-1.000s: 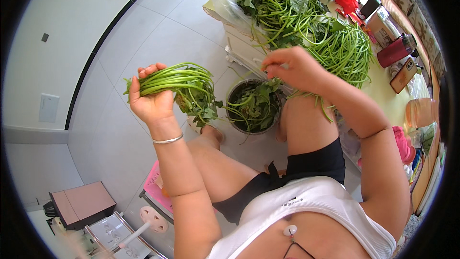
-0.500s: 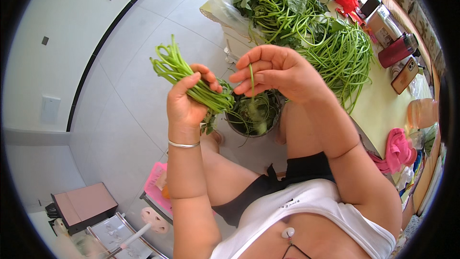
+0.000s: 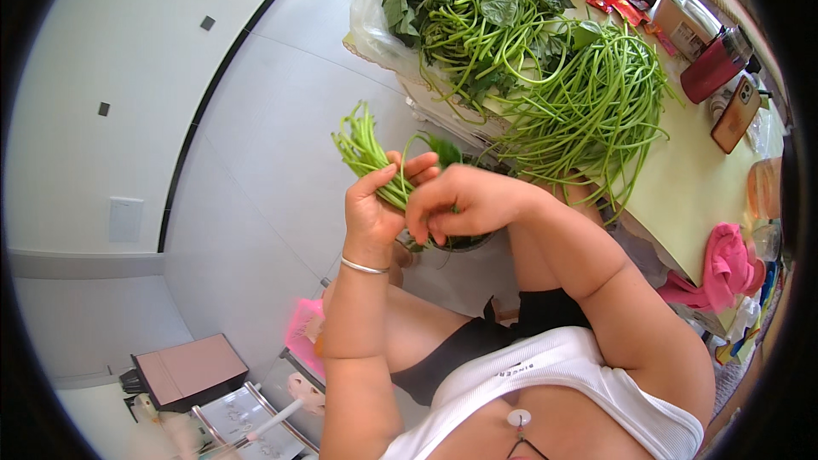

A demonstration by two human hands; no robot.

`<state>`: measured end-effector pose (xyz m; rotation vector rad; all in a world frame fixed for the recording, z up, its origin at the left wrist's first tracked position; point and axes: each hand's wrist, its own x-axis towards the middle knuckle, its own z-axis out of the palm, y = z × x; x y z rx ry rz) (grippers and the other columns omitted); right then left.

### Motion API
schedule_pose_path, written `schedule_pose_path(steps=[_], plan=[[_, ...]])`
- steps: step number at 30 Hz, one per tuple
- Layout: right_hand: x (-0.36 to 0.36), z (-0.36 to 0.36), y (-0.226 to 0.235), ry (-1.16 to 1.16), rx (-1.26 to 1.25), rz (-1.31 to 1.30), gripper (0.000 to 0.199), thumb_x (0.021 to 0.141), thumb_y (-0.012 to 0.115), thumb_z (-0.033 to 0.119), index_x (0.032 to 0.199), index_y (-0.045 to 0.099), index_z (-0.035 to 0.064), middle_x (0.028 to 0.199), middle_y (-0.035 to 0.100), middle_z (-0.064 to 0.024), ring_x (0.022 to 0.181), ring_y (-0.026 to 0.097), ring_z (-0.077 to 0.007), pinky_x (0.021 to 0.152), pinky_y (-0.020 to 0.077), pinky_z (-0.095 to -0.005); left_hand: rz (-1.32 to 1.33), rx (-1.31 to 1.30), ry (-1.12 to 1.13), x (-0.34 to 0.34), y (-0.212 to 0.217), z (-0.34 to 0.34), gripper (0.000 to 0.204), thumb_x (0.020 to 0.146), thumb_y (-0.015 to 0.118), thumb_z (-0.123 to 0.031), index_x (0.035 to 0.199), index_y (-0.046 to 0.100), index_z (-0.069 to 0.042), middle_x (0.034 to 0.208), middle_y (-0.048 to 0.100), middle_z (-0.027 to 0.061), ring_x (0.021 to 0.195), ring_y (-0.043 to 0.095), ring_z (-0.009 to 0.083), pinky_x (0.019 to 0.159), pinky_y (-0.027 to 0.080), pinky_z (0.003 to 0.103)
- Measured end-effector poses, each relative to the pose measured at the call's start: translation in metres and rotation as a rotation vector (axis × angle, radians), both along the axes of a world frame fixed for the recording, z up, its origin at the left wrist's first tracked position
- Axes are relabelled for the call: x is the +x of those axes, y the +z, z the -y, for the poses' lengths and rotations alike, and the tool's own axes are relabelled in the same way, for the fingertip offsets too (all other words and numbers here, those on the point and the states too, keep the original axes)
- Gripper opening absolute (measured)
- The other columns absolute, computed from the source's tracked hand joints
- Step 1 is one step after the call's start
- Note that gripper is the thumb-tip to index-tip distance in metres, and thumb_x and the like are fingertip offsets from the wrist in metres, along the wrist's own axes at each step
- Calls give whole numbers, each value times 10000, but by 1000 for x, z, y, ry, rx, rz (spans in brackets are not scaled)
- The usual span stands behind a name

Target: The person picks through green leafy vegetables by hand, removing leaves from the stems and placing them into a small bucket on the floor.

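My left hand (image 3: 372,209) grips a bunch of green stems (image 3: 365,150), their cut ends sticking up and to the left. My right hand (image 3: 464,202) is closed against the same bunch from the right, fingers pinching a stem with a dark leaf (image 3: 443,152) beside the left fingers. A silver bangle (image 3: 363,267) circles my left wrist. Below the hands sits a round bowl (image 3: 450,243) of leafy scraps, mostly hidden behind them. A big heap of long green stems and leaves (image 3: 562,85) lies on the pale yellow table (image 3: 682,196) to the right.
A red cup (image 3: 711,64), a phone (image 3: 737,115) and a pink cloth (image 3: 724,264) sit along the table's right side. A clear plastic bag (image 3: 375,13) hangs at the table's far corner. A pink box (image 3: 192,370) and a metal rack (image 3: 247,413) stand on the floor at the lower left.
My right hand came back from the heap on the table carrying a stem and joined it to the bunch. My left hand turned the bunch upright and drew it closer.
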<state>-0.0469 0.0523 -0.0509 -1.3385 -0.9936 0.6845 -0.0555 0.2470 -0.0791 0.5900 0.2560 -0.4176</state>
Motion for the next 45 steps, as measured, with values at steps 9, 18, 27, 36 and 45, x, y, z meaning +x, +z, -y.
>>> schedule_pose_path(steps=[9,18,27,36,45], plan=[[24,23,-17,-94,26,-264,101,861,569,28,955,557,-5,860,682,-102,712,617,-142,672,502,-293,398,225,9,-3,32,1,536,803,651,-122,1287,473,22,666,558,82,593,511,210,632,392,346],[38,-8,-62,-419,342,-1020,263,950,603,256,1054,633,16,959,681,-80,906,633,-163,793,507,-303,418,523,-205,-48,-11,11,341,859,634,-55,1158,508,49,680,562,80,573,525,152,554,429,280],[23,-10,-40,-404,-41,-475,159,838,645,40,968,687,-40,847,682,-65,799,616,-147,830,485,-325,359,423,-115,-41,-17,10,305,836,665,-118,1073,550,36,747,589,116,607,534,184,556,426,291],[27,-13,-32,-352,344,-706,428,888,634,127,1281,522,-2,1197,618,-93,1068,581,-151,924,450,-302,441,880,-66,-37,-26,1,222,863,691,-93,1029,579,4,764,581,20,631,504,106,557,396,233],[33,-2,-45,-342,293,-658,332,859,633,48,1183,591,-9,1039,660,-61,971,603,-125,886,468,-292,780,1293,72,-40,-22,17,202,882,700,-181,945,622,-5,798,629,41,684,566,149,633,463,284]])
